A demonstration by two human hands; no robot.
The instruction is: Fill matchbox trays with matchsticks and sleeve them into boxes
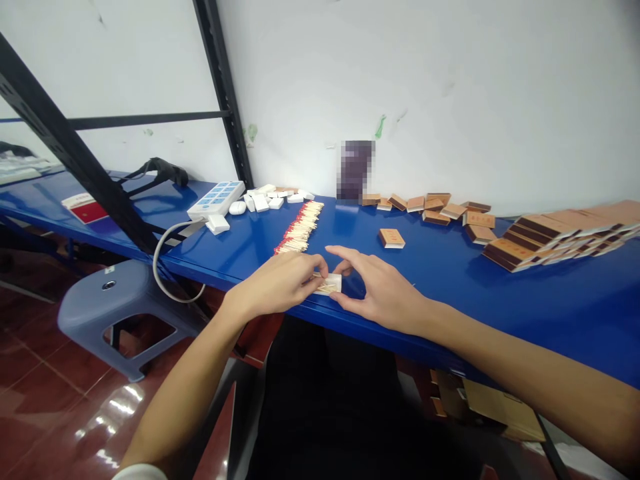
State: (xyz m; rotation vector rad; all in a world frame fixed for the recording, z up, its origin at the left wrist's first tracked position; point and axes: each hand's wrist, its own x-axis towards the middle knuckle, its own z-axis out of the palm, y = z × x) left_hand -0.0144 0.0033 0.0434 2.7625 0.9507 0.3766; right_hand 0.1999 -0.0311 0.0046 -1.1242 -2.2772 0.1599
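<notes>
A small white matchbox tray point(336, 283) with a few matchsticks point(326, 288) in it lies at the front edge of the blue table. My left hand point(287, 279) is closed over the tray's left end, its thumb and fingers pinched on matchsticks that they partly hide. Around the right end curls my right hand point(380, 288), thumb at the near side and fingers at the far side, with the index finger stretched out above. Just beyond my left hand runs a long row of red-tipped matches point(301, 228). One orange matchbox point(391, 238) lies by itself beyond my right hand.
Stacked matchboxes point(555, 237) stand on the right, and loose matchboxes point(435, 208) lie along the wall. White empty trays point(265, 200) are heaped at the back left beside a white power strip point(217, 199). A black metal post point(75, 147) rises left; a stool point(125, 300) stands below.
</notes>
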